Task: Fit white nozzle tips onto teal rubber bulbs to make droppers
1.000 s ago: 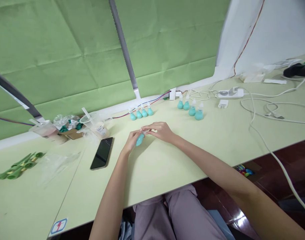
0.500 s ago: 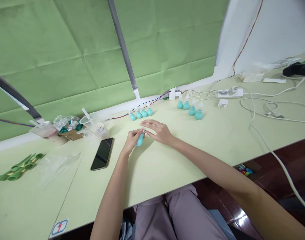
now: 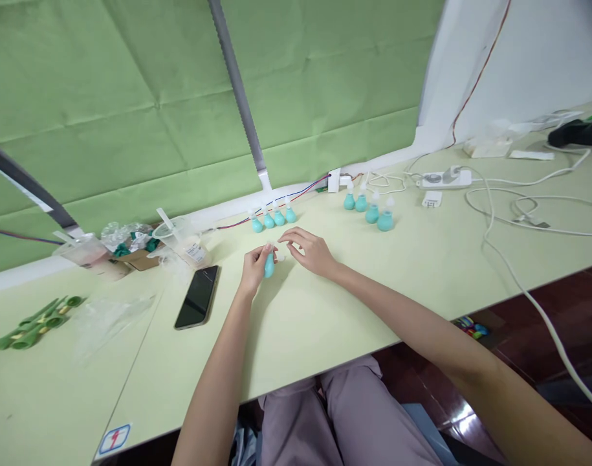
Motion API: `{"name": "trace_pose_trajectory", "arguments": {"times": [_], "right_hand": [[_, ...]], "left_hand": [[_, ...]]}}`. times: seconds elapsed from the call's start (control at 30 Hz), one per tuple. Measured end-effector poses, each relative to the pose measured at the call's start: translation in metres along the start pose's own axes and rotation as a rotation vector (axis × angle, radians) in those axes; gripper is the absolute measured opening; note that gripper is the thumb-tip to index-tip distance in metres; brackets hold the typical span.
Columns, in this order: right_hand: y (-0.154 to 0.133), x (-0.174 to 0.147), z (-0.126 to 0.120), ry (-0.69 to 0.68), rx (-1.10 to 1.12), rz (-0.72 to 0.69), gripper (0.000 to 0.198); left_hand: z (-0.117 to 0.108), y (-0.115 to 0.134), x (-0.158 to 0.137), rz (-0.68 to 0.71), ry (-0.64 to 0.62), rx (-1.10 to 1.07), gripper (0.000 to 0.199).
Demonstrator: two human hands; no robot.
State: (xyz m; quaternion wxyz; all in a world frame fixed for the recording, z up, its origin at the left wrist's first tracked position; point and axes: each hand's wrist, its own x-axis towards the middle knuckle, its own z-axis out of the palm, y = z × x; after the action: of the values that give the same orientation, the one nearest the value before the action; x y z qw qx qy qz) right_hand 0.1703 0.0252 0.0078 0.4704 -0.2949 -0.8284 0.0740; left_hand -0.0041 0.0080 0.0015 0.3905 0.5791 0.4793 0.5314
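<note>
A teal bulb aspirator (image 3: 269,266) is in my left hand (image 3: 255,268), whose thumb and fingers close round its neck. Its rounded end hangs downward, above the table. A small whitish clear part (image 3: 281,257) shows beside the left fingertips; I cannot tell whether it is joined to the bulb. My right hand (image 3: 314,252) hovers just to the right, fingers curved and apart, with nothing seen in it. Beyond the hands, a row of teal bulb aspirators (image 3: 268,220) with clear tips stands upright. A second upright group of teal aspirators (image 3: 372,214) is farther right.
A phone (image 3: 197,297) lies left of my left arm. Behind it are a lidless-looking plastic cup (image 3: 193,249), another cup (image 3: 94,255) and crumpled wrapping. Green funnel-shaped pieces (image 3: 36,323) lie far left. A power strip (image 3: 444,179) and white cables occupy the right.
My right hand has drawn slightly up and away from the aspirator's tip. The left hand has shifted a little left, turning the bulb more upright. The standing aspirators stay put.
</note>
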Motion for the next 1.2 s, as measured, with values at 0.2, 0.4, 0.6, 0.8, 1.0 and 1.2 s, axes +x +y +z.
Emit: {"name": "trace_pose_trajectory", "arguments": {"times": [0.2,0.4,0.6,0.8,1.0,1.2], "right_hand": [[0.017,-0.001,0.003,-0.028,-0.024,0.071,0.031],[0.031,-0.003,0.004,-0.057,-0.058,0.128,0.028],[0.033,-0.002,0.005,-0.074,-0.052,0.138,0.029],[0.037,-0.007,0.011,-0.163,-0.143,0.135,0.026],[0.048,-0.014,0.029,-0.324,-0.14,0.106,0.019],[0.048,-0.013,0.036,-0.291,0.018,0.145,0.018]], "left_hand": [[-0.005,-0.006,0.001,-0.024,0.029,-0.161,0.052],[-0.011,-0.008,0.003,0.0,0.108,-0.091,0.042],[-0.014,-0.001,0.006,0.078,0.351,-0.279,0.037],[-0.023,-0.003,0.008,0.076,0.318,-0.409,0.037],[-0.024,-0.013,0.008,0.045,0.244,-0.319,0.036],[-0.032,-0.015,0.011,0.075,0.376,-0.221,0.034]]}}
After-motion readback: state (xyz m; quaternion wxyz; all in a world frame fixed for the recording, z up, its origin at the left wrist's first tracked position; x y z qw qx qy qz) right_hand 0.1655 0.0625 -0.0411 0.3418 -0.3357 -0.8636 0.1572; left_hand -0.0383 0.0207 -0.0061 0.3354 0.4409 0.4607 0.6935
